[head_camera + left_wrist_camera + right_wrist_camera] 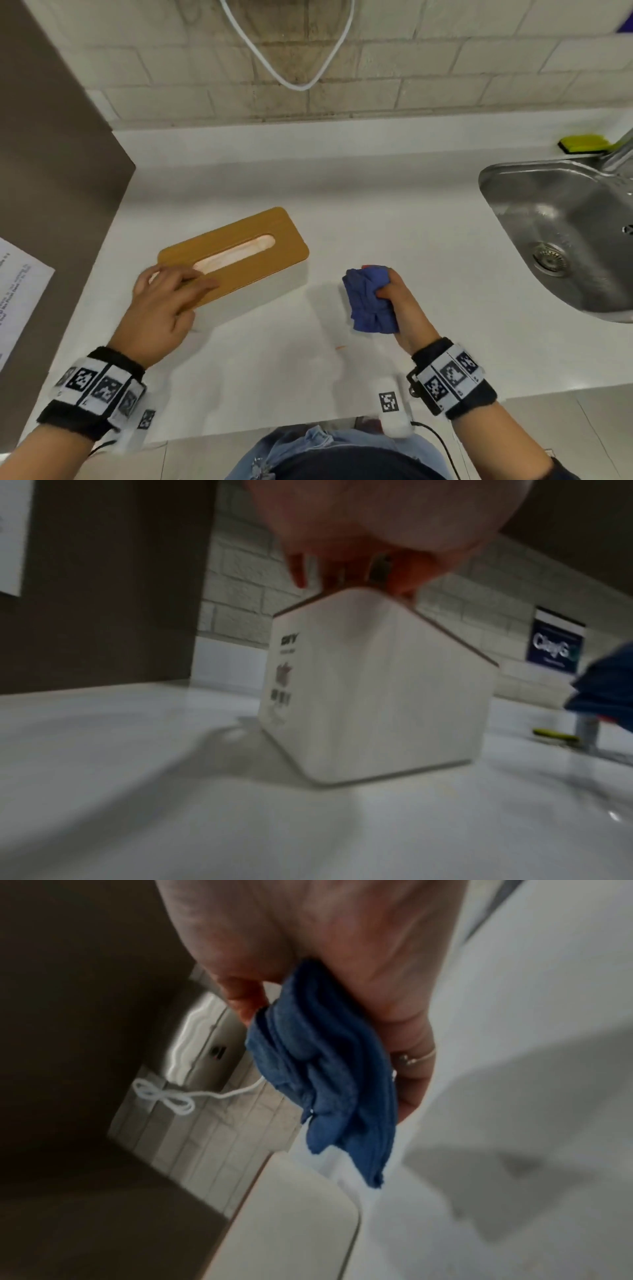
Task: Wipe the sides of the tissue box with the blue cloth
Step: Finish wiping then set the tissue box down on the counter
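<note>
A white countertop [376, 212] is seen below a tiled wall, with a steel sink [534, 192] set into it at the right and a yellow sponge [582, 143] lying behind the sink rim. The tissue box [236, 253], white-sided with a tan slotted lid, is stood on the counter at an angle, left of centre. The blue cloth [371, 301] is held bunched above the counter, near the box's right end but apart from it, so no side is being wiped at this moment. It is judged that the box could be pushed or spun across the smooth counter once the cloth is pressed against a side, since it is steadied only from above at one end; a loose fold hanging from the bundle could also be dragged rather than rubbed. The left hand [164, 301] is laid over the near left corner of the lid, fingers spread and fairly straight, fingertips pressed on the top. The right hand [399, 301] is closed tightly round the cloth, which is clamped between thumb and curled fingers.
</note>
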### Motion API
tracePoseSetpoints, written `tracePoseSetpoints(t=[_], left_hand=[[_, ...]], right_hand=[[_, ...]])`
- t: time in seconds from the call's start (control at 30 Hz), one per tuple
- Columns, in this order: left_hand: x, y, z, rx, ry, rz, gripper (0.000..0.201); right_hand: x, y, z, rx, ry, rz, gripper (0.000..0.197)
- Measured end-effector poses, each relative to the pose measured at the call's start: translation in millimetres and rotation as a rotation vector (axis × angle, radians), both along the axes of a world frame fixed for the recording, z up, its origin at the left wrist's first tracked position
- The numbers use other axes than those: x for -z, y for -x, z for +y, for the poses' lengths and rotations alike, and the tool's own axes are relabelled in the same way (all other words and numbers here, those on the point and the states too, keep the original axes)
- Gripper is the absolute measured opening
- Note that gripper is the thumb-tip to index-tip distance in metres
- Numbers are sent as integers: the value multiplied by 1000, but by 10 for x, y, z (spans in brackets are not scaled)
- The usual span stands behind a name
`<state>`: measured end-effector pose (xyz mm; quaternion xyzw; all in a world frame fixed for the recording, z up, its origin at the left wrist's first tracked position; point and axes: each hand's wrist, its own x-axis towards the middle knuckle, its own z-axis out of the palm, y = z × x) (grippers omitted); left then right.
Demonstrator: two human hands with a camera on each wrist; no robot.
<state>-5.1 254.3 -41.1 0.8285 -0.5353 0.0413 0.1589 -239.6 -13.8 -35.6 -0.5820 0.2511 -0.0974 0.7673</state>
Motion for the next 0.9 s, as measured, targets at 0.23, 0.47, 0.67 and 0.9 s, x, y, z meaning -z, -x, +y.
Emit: tracePoseSetpoints(t=[0.23,0.47,0.67,0.9], left_hand=[[39,83,-393,-250,-66,51,66],[27,22,-424,-165,14,173,65],[15,129,-464,-185,28,169,51],[73,300,-669,-196,-14,133,53]], right_hand=[[146,26,153,182,-80,22,22],[207,-70,196,315,194,113,22],[357,777,-739,702,871,535,27],[501,1759,-1529,639,870,1120,50]])
